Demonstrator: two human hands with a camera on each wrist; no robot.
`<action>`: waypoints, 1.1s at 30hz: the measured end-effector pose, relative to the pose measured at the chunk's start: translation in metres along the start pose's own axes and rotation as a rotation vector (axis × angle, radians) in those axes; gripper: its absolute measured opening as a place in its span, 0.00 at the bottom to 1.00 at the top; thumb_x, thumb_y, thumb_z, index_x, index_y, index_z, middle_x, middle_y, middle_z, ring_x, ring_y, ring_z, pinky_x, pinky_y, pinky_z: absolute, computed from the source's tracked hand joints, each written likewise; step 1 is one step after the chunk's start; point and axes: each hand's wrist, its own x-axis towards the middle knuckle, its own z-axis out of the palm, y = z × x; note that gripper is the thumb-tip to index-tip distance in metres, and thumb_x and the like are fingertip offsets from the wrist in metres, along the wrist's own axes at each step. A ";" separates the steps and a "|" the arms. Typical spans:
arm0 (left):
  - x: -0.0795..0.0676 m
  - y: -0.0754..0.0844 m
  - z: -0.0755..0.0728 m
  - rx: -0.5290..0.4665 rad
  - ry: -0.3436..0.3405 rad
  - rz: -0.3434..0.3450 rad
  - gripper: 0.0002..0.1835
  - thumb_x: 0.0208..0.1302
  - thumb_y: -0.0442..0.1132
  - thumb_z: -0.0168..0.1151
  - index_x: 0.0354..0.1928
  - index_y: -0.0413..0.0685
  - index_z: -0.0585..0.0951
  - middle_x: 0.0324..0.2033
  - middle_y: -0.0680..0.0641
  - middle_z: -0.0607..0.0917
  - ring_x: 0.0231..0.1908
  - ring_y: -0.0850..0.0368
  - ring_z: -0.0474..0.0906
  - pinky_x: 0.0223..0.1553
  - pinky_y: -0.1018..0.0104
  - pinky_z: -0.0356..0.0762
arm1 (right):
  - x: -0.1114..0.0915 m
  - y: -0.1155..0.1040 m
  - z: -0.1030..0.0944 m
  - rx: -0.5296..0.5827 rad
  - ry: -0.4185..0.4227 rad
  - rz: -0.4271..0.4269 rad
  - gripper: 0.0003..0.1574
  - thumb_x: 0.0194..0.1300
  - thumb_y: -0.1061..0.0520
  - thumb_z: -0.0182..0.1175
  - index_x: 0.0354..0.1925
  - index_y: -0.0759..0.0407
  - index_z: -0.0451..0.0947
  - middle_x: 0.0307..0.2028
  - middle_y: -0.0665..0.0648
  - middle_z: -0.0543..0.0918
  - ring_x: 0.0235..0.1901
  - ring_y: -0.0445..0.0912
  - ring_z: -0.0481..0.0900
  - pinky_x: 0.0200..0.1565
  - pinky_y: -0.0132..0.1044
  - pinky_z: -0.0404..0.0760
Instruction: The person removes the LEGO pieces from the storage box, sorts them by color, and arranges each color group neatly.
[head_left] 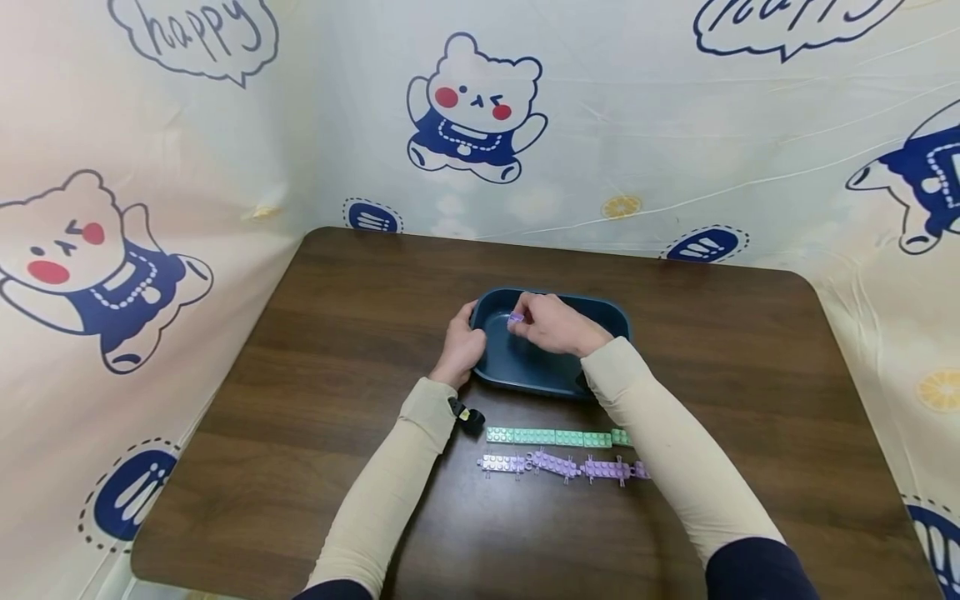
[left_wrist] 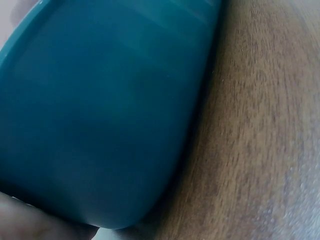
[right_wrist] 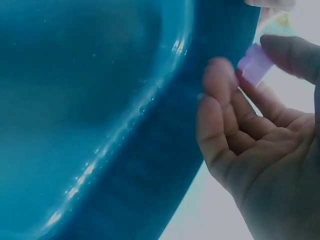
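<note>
My left hand [head_left: 459, 348] grips the left rim of a dark teal plastic tray [head_left: 551, 385], its thumb on the near side of the edge. In the left wrist view the outer wall of the tray [left_wrist: 100, 115] fills most of the picture, with part of a finger at the bottom left. Over the tray's left half, my right hand [head_left: 553, 323] pinches a small purple building block [head_left: 515, 317] between thumb and index finger. The right wrist view shows this purple block [right_wrist: 256, 65] at the fingertips, the other fingers loosely bent.
On the brown wooden table [head_left: 315, 467], nearer me than the tray, lies a row of joined green blocks [head_left: 555, 437]. A jointed chain of purple blocks [head_left: 553, 464] runs alongside it. My right sleeve [head_left: 675, 442] covers the right ends of both rows. A patterned curtain [head_left: 360, 108] hangs behind the table.
</note>
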 end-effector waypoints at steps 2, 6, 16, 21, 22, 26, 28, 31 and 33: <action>0.000 0.000 0.000 0.006 -0.002 -0.005 0.34 0.60 0.23 0.45 0.71 0.49 0.64 0.66 0.46 0.68 0.63 0.49 0.64 0.66 0.49 0.59 | -0.001 0.001 -0.001 0.009 0.015 0.001 0.12 0.70 0.53 0.58 0.47 0.58 0.73 0.37 0.55 0.79 0.35 0.48 0.76 0.39 0.37 0.79; 0.001 0.000 0.000 0.016 -0.006 -0.013 0.35 0.60 0.23 0.44 0.71 0.50 0.64 0.67 0.46 0.68 0.64 0.49 0.64 0.66 0.48 0.59 | -0.002 0.004 -0.001 0.036 0.043 -0.007 0.13 0.64 0.56 0.64 0.46 0.58 0.75 0.37 0.55 0.79 0.35 0.48 0.77 0.41 0.36 0.80; 0.003 0.000 0.000 0.025 0.007 -0.006 0.35 0.59 0.23 0.44 0.70 0.49 0.65 0.66 0.46 0.69 0.64 0.50 0.63 0.66 0.50 0.59 | -0.007 0.009 -0.003 0.059 0.039 -0.070 0.20 0.64 0.55 0.65 0.52 0.58 0.74 0.34 0.55 0.77 0.33 0.48 0.75 0.36 0.37 0.78; 0.003 0.000 0.000 0.019 0.002 -0.006 0.35 0.59 0.23 0.44 0.70 0.49 0.65 0.67 0.46 0.68 0.65 0.50 0.63 0.66 0.50 0.59 | -0.011 0.011 -0.005 0.052 0.059 -0.078 0.17 0.67 0.51 0.61 0.50 0.58 0.76 0.33 0.56 0.75 0.32 0.49 0.73 0.33 0.39 0.74; 0.002 0.000 0.000 0.014 0.001 -0.004 0.35 0.59 0.23 0.44 0.70 0.49 0.65 0.66 0.46 0.69 0.65 0.50 0.63 0.66 0.51 0.59 | -0.012 0.011 -0.006 0.045 0.065 -0.072 0.17 0.68 0.50 0.60 0.50 0.58 0.77 0.34 0.55 0.74 0.33 0.49 0.73 0.33 0.39 0.74; 0.001 0.001 0.000 0.004 -0.004 0.002 0.36 0.58 0.22 0.43 0.70 0.49 0.65 0.66 0.47 0.69 0.65 0.51 0.63 0.66 0.52 0.60 | -0.018 0.012 -0.009 0.030 0.084 -0.044 0.18 0.69 0.50 0.59 0.50 0.60 0.76 0.38 0.55 0.76 0.37 0.48 0.74 0.38 0.38 0.76; 0.001 0.001 0.000 0.002 -0.008 0.003 0.36 0.58 0.22 0.42 0.70 0.49 0.64 0.67 0.47 0.68 0.65 0.50 0.62 0.66 0.51 0.59 | -0.022 0.013 -0.011 0.028 0.085 -0.042 0.19 0.68 0.52 0.59 0.52 0.61 0.76 0.39 0.56 0.78 0.38 0.49 0.74 0.41 0.38 0.78; 0.000 0.001 0.000 0.001 -0.011 0.005 0.36 0.58 0.22 0.42 0.71 0.49 0.64 0.67 0.47 0.68 0.66 0.50 0.61 0.66 0.51 0.59 | -0.028 0.013 -0.014 0.024 0.084 -0.057 0.22 0.68 0.54 0.60 0.57 0.63 0.76 0.41 0.56 0.78 0.39 0.49 0.75 0.41 0.38 0.79; 0.000 0.001 -0.001 -0.001 -0.012 0.006 0.36 0.59 0.22 0.42 0.71 0.49 0.64 0.67 0.47 0.68 0.66 0.50 0.61 0.66 0.51 0.59 | -0.032 0.013 -0.015 0.011 0.082 -0.073 0.26 0.68 0.54 0.59 0.61 0.63 0.73 0.40 0.56 0.77 0.38 0.49 0.74 0.39 0.38 0.78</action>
